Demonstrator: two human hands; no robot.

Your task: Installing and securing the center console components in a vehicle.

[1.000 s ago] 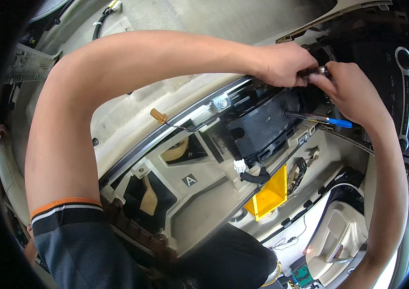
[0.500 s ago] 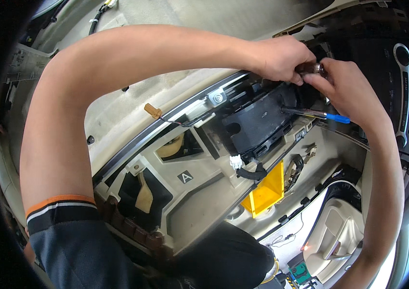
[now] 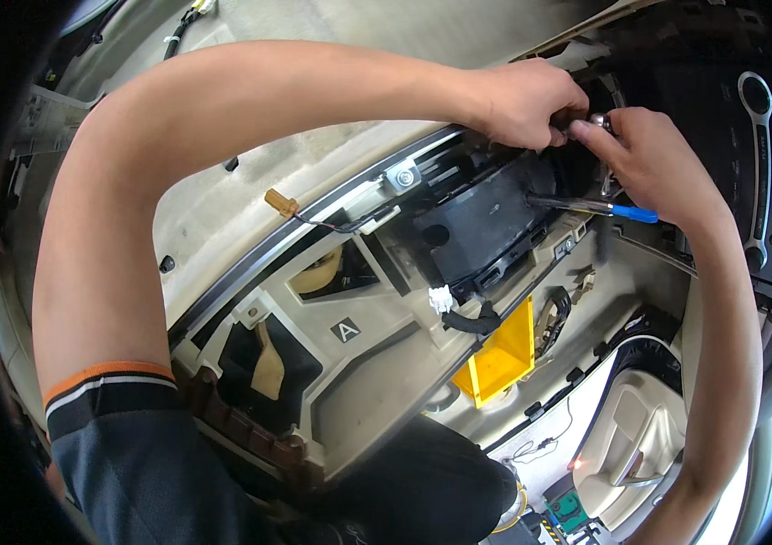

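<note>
A: "What is the yellow bin (image 3: 524,336) holding, below centre?"
B: "I can't tell."
A: "And the hands?"
B: "Upper right, the left hand (image 3: 536,104) is curling, its grip hidden. The right hand (image 3: 666,168) is closing around a silver tool (image 3: 600,120), its rounded end showing more plainly than earlier; its long axis is hiding."

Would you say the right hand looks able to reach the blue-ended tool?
Probably yes: nothing visible separates the right hand from the blue-ended tool, though that hand seems occupied with a shiny metal piece.
</note>
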